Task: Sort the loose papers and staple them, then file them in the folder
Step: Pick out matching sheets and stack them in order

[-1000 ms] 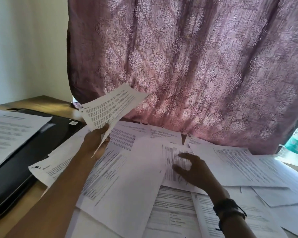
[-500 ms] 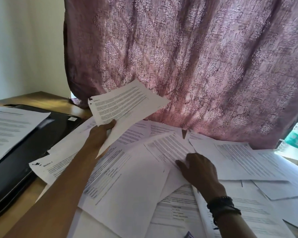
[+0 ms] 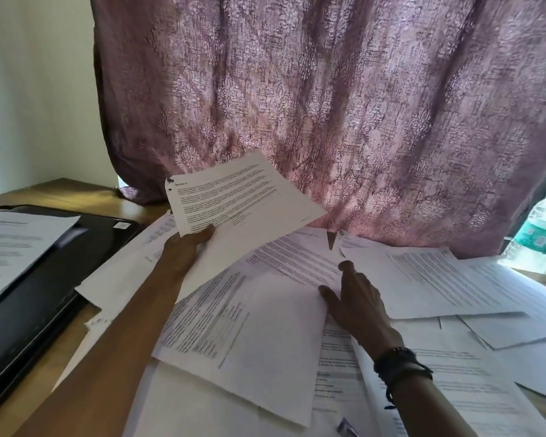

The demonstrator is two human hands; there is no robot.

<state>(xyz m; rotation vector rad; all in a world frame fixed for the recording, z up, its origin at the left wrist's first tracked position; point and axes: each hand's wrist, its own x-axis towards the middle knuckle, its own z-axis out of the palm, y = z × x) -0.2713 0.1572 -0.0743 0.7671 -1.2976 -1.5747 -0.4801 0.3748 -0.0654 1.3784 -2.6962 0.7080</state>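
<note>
My left hand (image 3: 186,247) grips a thin stack of printed sheets (image 3: 237,197) by its lower edge, held up above the desk. My right hand (image 3: 353,294) rests on the loose papers (image 3: 249,335) spread over the desk, fingers reaching under the edge of one printed sheet (image 3: 300,257). A black folder (image 3: 38,294) lies open at the left with a printed page (image 3: 16,250) on it. No stapler is plainly in view.
A mauve patterned curtain (image 3: 328,105) hangs right behind the desk. A plastic water bottle (image 3: 542,234) stands at the far right edge. Bare wooden desk (image 3: 60,190) shows at the back left, beside a pale wall.
My left hand has lifted its sheets higher and to the right. My right hand slid right and forward across the pile, shifting the sheet under it.
</note>
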